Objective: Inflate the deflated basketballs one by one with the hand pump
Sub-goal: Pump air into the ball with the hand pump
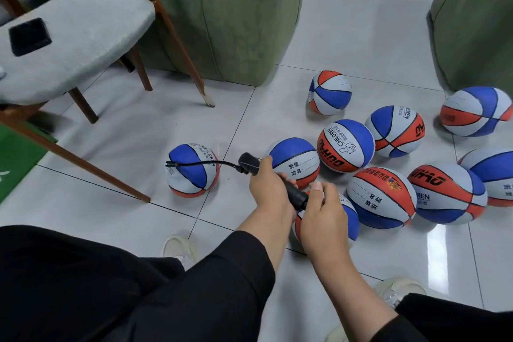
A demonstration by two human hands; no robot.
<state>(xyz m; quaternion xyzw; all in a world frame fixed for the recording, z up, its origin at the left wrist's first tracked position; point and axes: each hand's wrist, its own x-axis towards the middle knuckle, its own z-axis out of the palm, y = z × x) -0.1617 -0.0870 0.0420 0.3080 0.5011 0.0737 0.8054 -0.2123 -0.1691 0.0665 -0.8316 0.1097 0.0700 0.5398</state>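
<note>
I hold a black hand pump (pixel 296 197) in both hands above the tiled floor. My left hand (pixel 268 184) is wrapped around its barrel near the hose end. My right hand (pixel 323 212) is closed on the handle end. The pump's thin black hose (pixel 211 163) arcs left to a partly slumped blue, white and red basketball (pixel 191 171) standing alone, and its tip rests at that ball's left side. Several more basketballs lie to the right, among them a crumpled one (pixel 330 92) at the back and one (pixel 351 219) partly hidden under my right hand.
A grey padded chair (pixel 75 41) with wooden legs stands at the left, one leg (pixel 83 165) slanting across the floor near the lone ball. A green sofa (pixel 222 22) is behind, another green seat (pixel 472 22) at far right. My shoes (pixel 180 248) rest on the tiles.
</note>
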